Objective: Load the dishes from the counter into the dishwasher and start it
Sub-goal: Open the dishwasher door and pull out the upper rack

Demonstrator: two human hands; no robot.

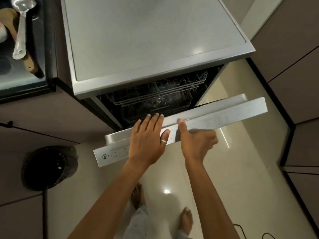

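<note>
Stainless steel clads the dishwasher (155,40), which is the reference point for every position below. Its door (224,114) stands partly open, tilted out from the cabinet front, and the printed control panel (114,155) runs along the door's top edge. Through the gap you see the wire upper rack (155,94) inside the dark tub; whether it holds any dishes cannot be told.

Your left hand (148,140) lies flat on the door's top edge with its fingers straight and held together, the fingertips reaching over the opening. It holds nothing. A ring (163,141) sits on its thumb.

Your right hand (195,142) is just beside the left one, further along the door. Its thumb rests on the top edge; its fingers are curled below the edge and blurred, so you cannot tell whether they grip the door.

Left of the dishwasher, on the dark surface (39,49), a metal ladle (21,26) lies across a wooden spatula (29,61). On the floor (241,152) to the left of the door stands a black bin (48,168). Your bare feet stand on the floor in front of the door.
</note>
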